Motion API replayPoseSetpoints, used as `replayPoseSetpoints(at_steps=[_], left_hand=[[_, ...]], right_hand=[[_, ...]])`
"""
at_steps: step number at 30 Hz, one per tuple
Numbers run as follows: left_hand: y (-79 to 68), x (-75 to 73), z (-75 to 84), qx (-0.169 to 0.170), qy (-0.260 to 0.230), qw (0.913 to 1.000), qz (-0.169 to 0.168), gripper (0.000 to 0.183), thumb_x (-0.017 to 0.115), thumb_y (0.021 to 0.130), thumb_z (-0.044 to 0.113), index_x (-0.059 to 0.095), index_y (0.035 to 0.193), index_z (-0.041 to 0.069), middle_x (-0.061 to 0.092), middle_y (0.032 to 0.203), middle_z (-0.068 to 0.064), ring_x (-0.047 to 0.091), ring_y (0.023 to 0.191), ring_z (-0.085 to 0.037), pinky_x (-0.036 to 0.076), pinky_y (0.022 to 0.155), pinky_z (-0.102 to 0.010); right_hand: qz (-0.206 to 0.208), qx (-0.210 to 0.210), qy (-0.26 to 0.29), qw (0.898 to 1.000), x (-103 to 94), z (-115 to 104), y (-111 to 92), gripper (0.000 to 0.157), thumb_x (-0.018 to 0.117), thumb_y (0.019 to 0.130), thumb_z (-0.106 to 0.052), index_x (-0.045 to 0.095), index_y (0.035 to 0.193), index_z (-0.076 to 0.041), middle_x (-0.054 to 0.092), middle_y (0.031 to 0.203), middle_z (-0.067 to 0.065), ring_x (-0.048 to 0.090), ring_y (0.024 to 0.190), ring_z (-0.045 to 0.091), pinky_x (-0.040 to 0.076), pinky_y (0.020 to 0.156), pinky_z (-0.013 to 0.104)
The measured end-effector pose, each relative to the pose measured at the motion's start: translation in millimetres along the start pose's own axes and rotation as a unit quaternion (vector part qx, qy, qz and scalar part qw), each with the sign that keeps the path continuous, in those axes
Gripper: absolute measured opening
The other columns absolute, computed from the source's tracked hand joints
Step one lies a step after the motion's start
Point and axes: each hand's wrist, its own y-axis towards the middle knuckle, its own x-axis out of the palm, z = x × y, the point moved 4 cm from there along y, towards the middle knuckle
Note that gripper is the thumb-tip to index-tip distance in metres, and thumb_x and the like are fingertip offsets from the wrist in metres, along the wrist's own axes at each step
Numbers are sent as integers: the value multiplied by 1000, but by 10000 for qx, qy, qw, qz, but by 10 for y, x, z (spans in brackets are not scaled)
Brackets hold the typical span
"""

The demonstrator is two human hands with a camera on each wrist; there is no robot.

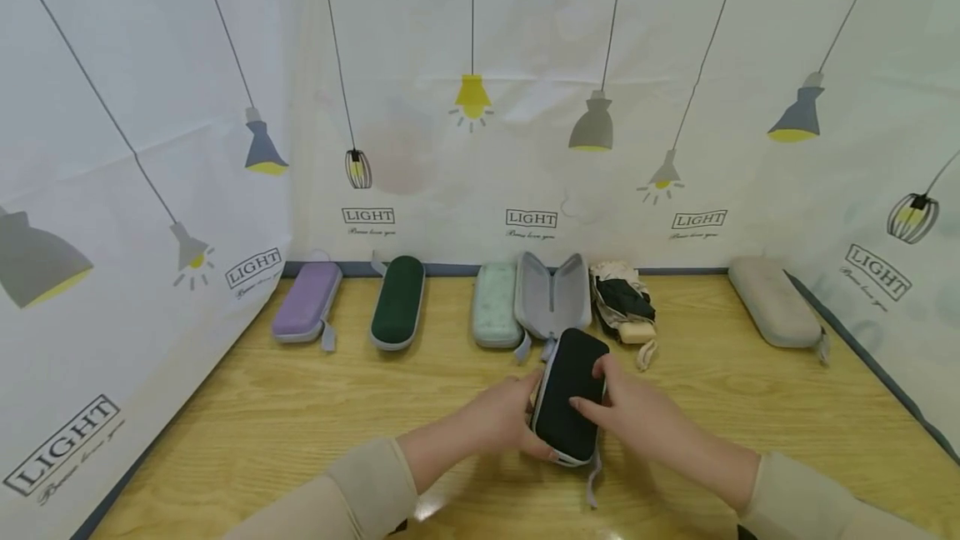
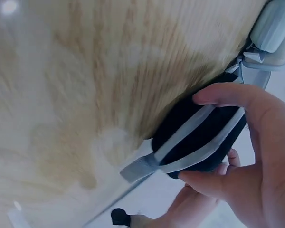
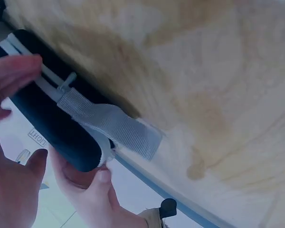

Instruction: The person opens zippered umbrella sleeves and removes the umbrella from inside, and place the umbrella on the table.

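A black zip case (image 1: 573,398) with pale grey zip bands is held in both hands near the table's front. Its left side is gripped by my left hand (image 1: 498,415), fingers on one face and thumb on the other in the left wrist view. There, the zip bands stand apart with dark material between them. My right hand (image 1: 641,411) holds the right side, thumb on the upper face. In the right wrist view a finger lies over the zip bands, near the slider and its grey ribbon pull (image 3: 114,126). Just behind is an open grey-lined case (image 1: 552,294).
Along the back stand a purple case (image 1: 306,302), a dark green case (image 1: 398,302), a mint case (image 1: 495,307) and a beige case (image 1: 776,302). Right of the open case lies a beige and black fabric bundle (image 1: 624,298). Lamp-printed white sheeting (image 1: 420,40) encloses the wooden table (image 1: 247,440).
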Motion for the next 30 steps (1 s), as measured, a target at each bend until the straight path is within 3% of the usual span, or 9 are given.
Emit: replayPoseSetpoints(at_steps=[3,6,10,11,13,16,20,24,30], left_hand=[[38,1,-46,-303,-1411,9892,-263,87,76,70,34,31,138,5,63,83,-1,61,71,-14,48,63,-28],[79,23,-87,-716,-2654,9610,-302,62,66,79,23,41,131,0,63,76,-8,62,66,-20,51,61,-34],[153,57,-161,-1185,-3757,9191,29,48,58,79,14,47,123,-3,62,70,-14,62,60,-24,52,59,-38],[174,65,-180,-1271,-3921,9110,112,47,57,79,12,46,122,-3,62,68,-15,61,59,-24,52,58,-38],[214,83,-212,-1371,-4063,9031,232,44,55,78,9,44,120,-2,62,67,-17,61,57,-25,52,57,-38],[260,107,-236,-1463,-4088,9006,203,43,54,81,6,44,121,-5,62,70,-17,62,60,-26,52,57,-38],[302,122,-243,-1492,-3924,9076,115,35,55,85,5,50,117,-9,62,76,-16,63,64,-26,52,57,-37],[344,122,-247,-1567,-3834,9100,165,23,55,85,4,57,105,-6,62,73,-18,63,62,-26,52,56,-37],[370,137,-234,-1604,-3655,9168,148,14,55,82,-1,54,95,-3,61,71,-18,61,57,-26,52,53,-37]], right_hand=[[162,62,-105,9998,-30,7,33,81,54,76,-64,34,128,-5,57,104,12,58,80,22,46,63,38],[215,-26,-225,9995,-28,-12,51,94,52,73,-68,26,136,-3,41,129,21,50,107,31,43,79,46],[180,-1,-659,9977,11,-59,71,105,47,69,-76,20,140,-4,34,134,26,49,107,36,44,76,49],[184,30,-812,9965,24,-70,79,107,45,67,-78,20,141,-5,33,134,26,51,104,36,45,72,48],[231,30,-1075,9939,47,-98,93,109,43,65,-81,21,142,-6,30,137,25,52,104,36,46,70,47],[265,-114,-1161,9928,79,-143,108,107,42,66,-80,24,141,-7,21,142,22,42,115,39,43,78,51],[283,-526,-1216,9908,124,-198,104,98,45,69,-76,32,139,-9,14,146,17,22,128,39,30,93,56],[303,-812,-1197,9890,145,-225,79,91,54,71,-69,34,138,-10,15,146,14,18,131,35,28,96,53],[160,-803,-1028,9913,146,-219,60,86,59,74,-61,32,139,-12,17,145,14,19,130,33,32,94,52]])
